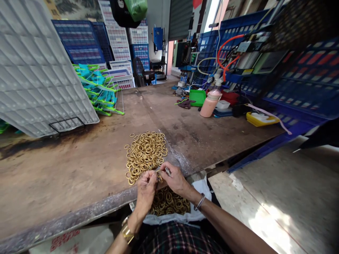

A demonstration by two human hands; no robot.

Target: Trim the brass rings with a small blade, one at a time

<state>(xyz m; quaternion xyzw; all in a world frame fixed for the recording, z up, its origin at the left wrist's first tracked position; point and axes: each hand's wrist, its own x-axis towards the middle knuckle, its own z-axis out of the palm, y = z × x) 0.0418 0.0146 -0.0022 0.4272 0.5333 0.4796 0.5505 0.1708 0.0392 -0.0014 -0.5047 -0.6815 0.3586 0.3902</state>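
Note:
A pile of brass-coloured rings [145, 150] lies on the brown table [87, 169] near its front edge. Just in front of the pile, my left hand [147, 187] pinches a brass ring [159, 172] between thumb and fingers. My right hand [173, 178] meets it from the right, its fingers closed on a small grey metal tool [167, 171] whose tip is by the ring. Below both hands, a white sack [202, 187] under the table edge holds many more rings, partly hidden by my right forearm.
Grey padded trays [42, 70] stand at the left, with green and teal frames [102, 91] beside them. Further back are a pink bottle [210, 104], a green tray [197, 97] and a yellow tray [261, 120]. Blue crates [299, 77] line the right.

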